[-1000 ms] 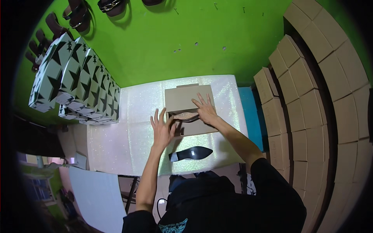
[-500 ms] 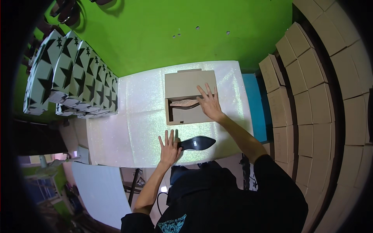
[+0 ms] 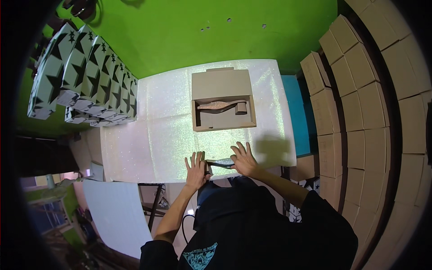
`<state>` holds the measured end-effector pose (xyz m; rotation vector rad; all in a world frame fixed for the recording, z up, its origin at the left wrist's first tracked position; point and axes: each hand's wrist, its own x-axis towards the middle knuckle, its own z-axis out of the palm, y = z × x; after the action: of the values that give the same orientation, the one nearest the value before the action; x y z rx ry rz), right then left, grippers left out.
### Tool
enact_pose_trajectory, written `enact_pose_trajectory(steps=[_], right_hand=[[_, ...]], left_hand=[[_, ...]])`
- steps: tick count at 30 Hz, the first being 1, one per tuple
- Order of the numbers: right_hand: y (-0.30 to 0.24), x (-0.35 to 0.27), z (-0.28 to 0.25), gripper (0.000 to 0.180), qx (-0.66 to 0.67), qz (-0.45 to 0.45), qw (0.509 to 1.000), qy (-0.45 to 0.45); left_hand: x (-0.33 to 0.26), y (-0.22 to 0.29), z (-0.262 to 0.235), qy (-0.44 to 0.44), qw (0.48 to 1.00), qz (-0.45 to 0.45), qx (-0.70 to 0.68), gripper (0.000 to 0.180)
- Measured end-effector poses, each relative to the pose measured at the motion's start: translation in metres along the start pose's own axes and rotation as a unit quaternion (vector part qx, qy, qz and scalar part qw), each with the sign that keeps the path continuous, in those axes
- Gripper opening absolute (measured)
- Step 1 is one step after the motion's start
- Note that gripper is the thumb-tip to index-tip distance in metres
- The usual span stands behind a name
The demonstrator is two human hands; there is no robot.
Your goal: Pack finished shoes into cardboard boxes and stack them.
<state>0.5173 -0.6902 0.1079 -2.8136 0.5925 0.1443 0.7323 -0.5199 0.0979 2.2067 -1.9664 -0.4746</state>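
Observation:
Close to the table's near edge, a heeled shoe (image 3: 220,163) with a glittery upper and dark sole lies sideways between my hands. My left hand (image 3: 196,172) grips its heel end, with the thumb against it and the other fingers stretched out. My right hand (image 3: 244,162) has its thumb and fingertips closed at the toe end. Farther back stands a brown cardboard box (image 3: 225,128) with its lid (image 3: 220,83) folded back. Inside lies the matching shoe (image 3: 215,106), on its side along the far wall, its block heel at the right. Neither hand touches the box.
A shimmery white cloth (image 3: 162,130) covers the table. White boxes with black stars (image 3: 85,74) are stacked at the left. Brown cartons (image 3: 355,101) fill shelves on the right. A green wall (image 3: 189,36) rises behind, and a white panel (image 3: 117,216) stands at lower left.
My right hand has left the box and come down to the toe of the near shoe. That shoe has turned from sole-up to side-on. My left hand stays at its heel.

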Motion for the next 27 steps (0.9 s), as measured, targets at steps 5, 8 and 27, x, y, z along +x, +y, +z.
enact_pose_trajectory(steps=[5,8,27], right_hand=[[-0.005,-0.01,-0.006,0.045,0.036,-0.023,0.999,-0.02],[-0.007,-0.016,-0.013,0.042,0.043,-0.029,0.999,-0.011],[0.027,-0.003,-0.129,0.058,0.093,0.027,0.976,0.196]], left_hand=[[0.001,-0.013,-0.001,-0.063,0.997,-0.035,0.027,0.09],[-0.004,-0.012,0.001,-0.042,0.999,-0.029,0.008,0.083],[0.073,0.018,-0.177,0.081,0.983,0.029,-0.162,0.062]])
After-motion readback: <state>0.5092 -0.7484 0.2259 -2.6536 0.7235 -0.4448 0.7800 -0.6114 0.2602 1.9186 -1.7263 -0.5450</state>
